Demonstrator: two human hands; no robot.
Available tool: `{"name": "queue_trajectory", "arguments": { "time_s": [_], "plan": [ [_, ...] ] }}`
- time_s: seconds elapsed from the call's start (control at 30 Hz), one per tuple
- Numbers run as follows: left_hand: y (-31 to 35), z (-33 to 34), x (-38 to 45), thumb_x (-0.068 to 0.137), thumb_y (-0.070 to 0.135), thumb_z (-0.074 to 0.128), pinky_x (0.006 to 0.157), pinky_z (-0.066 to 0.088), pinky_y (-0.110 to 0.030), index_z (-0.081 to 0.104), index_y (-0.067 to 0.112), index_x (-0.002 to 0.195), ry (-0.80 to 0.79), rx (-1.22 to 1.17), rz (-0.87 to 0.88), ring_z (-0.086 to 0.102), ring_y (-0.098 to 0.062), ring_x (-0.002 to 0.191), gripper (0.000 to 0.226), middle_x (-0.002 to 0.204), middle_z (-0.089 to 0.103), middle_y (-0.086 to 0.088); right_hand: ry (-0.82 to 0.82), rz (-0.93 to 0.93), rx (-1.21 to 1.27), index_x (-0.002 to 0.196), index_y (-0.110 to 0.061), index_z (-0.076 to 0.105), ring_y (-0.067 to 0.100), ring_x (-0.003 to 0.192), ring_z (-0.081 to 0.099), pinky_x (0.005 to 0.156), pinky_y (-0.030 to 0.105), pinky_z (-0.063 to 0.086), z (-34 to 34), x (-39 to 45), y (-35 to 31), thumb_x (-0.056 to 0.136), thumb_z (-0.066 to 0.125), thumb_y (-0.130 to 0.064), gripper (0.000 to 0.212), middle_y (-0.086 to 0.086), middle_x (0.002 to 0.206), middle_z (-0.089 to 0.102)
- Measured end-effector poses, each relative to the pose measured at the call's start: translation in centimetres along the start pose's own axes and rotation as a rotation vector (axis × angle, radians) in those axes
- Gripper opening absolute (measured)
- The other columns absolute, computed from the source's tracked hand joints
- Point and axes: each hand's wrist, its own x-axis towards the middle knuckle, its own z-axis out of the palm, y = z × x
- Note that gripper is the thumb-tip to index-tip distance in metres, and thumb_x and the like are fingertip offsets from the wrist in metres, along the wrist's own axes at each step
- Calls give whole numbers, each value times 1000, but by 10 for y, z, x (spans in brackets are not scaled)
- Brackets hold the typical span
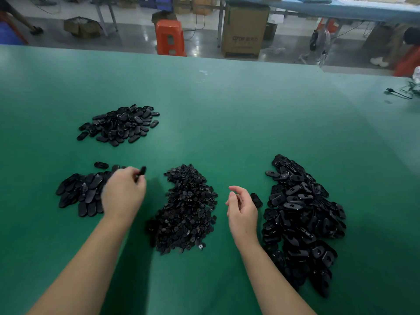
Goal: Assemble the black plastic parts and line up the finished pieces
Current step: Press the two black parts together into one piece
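- My left hand (123,192) pinches one black oval shell (142,172) at its fingertips, lifted just above the near-left pile of shells (79,193).
- My right hand (242,211) hangs loosely curled, holding nothing, between the middle heap of small inserts (186,212) and the right pile of slotted pieces (300,219); one loose piece (256,199) lies just beside it.
- I judge this the gathering step: one half is in hand, its mate not yet.
- Next, my right fingers need to pick a single part and bring it to the shell.
- Farther back on the green bench (227,105) sits a fourth pile (122,125), heaped, not lined up.
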Motion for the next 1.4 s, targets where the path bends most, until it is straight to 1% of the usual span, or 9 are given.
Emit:
{"name": "queue_trajectory", "arguments": {
  "time_s": [0.1,0.23,0.4,0.57,0.9,1.03,1.1,1.23,1.4],
  "plan": [
    [-34,-11,11,94,24,61,67,53,-39,71,11,107,41,50,-145,62,-33,82,21,94,70,-10,1,-10,-28,100,-38,64,8,55,48,53,32,44,0,-1,0,103,54,-23,18,-3,73,63],
    [-48,-11,11,93,22,61,74,52,-43,67,11,119,48,22,-230,62,-37,92,28,109,64,-14,-3,-12,-42,98,-37,64,7,53,46,49,29,41,0,-2,-1,102,54,-22,19,-6,69,62],
    [-25,11,-2,97,17,61,62,48,-33,68,16,123,-62,-70,63,57,-19,73,27,98,62,-1,-2,-9,-74,95,-35,65,9,54,47,51,35,42,2,-1,0,102,54,-21,19,6,76,66],
    [-8,39,-4,102,22,53,55,40,-30,67,28,131,-197,-11,144,55,-19,73,32,95,51,6,-7,-17,-117,94,-34,65,8,53,48,50,35,42,1,-2,-2,102,54,-20,19,2,73,66],
    [-9,51,-6,93,33,69,45,34,-21,77,29,107,-100,-33,220,51,-14,58,17,83,50,8,-42,-17,-166,94,-32,64,4,49,43,48,24,36,3,-3,-3,102,54,-17,19,-6,68,63],
    [-8,52,-4,91,40,71,45,32,-21,70,26,89,-79,-50,191,48,-8,56,14,82,51,10,-159,-5,-275,96,-32,63,1,58,49,56,17,39,-1,3,-9,102,56,-20,15,-8,80,64],
    [-8,53,-3,91,41,70,45,31,-22,66,27,83,-73,-42,186,47,-7,55,17,81,51,11,-211,-40,-388,101,-30,64,1,68,53,65,18,41,-8,9,-16,103,55,-23,11,-10,92,62],
    [-8,55,-3,92,38,69,47,35,-24,67,23,84,-56,-22,199,52,-13,60,17,82,53,9,-315,-201,-985,125,-26,57,5,71,54,67,25,42,-34,31,-36,104,51,-35,23,-8,114,54],
    [-8,57,-3,96,29,62,50,35,-25,70,17,92,-46,-12,165,53,-16,63,14,85,55,6,-385,-77,-1385,127,-15,49,28,105,63,75,35,42,-63,62,-50,101,56,-42,39,7,121,54]
  ]
}}
